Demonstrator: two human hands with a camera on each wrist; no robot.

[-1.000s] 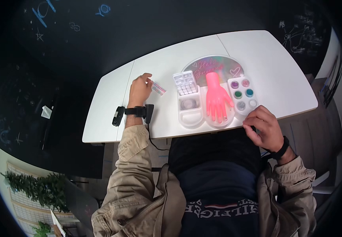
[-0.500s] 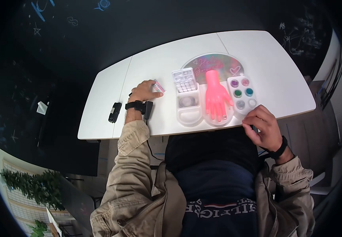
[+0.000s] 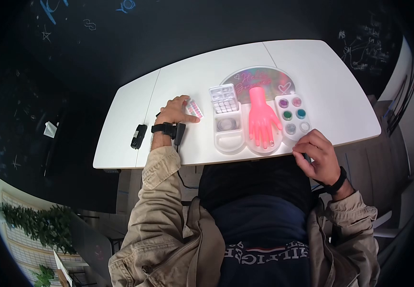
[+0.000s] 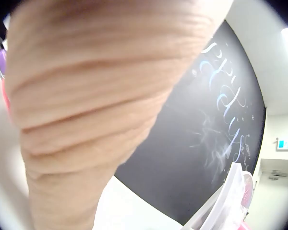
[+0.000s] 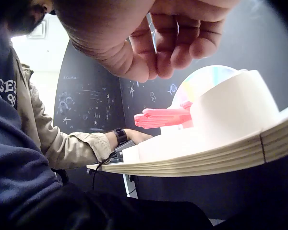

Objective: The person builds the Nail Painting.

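Navy shirt [image 3: 264,227] reads "HILFIGER", left hand [image 3: 174,111] beside strip [image 3: 194,109].

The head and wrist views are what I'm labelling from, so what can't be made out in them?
- Head: designs on the nail sheet are too small; whether the left hand touches it is unclear.
- Left wrist: a purple shape is blurred and cut off by the left edge.
- Right wrist: the white stand hides the wrist end of the pink model hand; the top edge cuts off the right hand.
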